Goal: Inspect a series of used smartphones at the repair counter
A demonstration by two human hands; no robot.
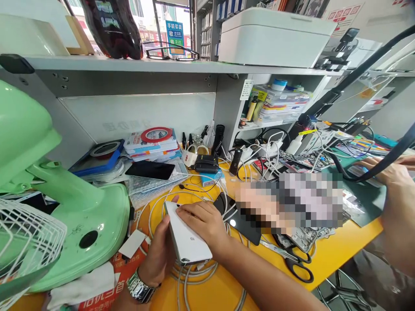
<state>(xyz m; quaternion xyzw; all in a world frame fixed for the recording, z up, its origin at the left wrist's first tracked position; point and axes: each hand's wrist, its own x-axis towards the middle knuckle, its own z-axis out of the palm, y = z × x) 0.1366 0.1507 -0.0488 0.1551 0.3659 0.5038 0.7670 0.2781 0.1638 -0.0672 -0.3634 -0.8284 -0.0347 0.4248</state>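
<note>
A white box (189,235) with an MI logo on its face is tilted between my two hands above the table. My left hand (158,248), with a metal watch at the wrist, supports it from the left side, thumb along the edge and the other fingers mostly hidden behind it. Reaching in from the right, my right hand (205,222) lies across the upper part of the box, its fingers bent over the face. A white cable (201,272) runs in loops beneath. Just to the right is a dark phone (248,229), and a small white card (132,244) lies left of my left hand.
A green fan (94,207) stands at the left. Black-handled scissors (298,265) lie right of my forearm, near a blurred-out patch. Another person's hand (391,172) works on a green mat at the right. Cables, a black phone (151,170) and red tape (156,134) crowd the back.
</note>
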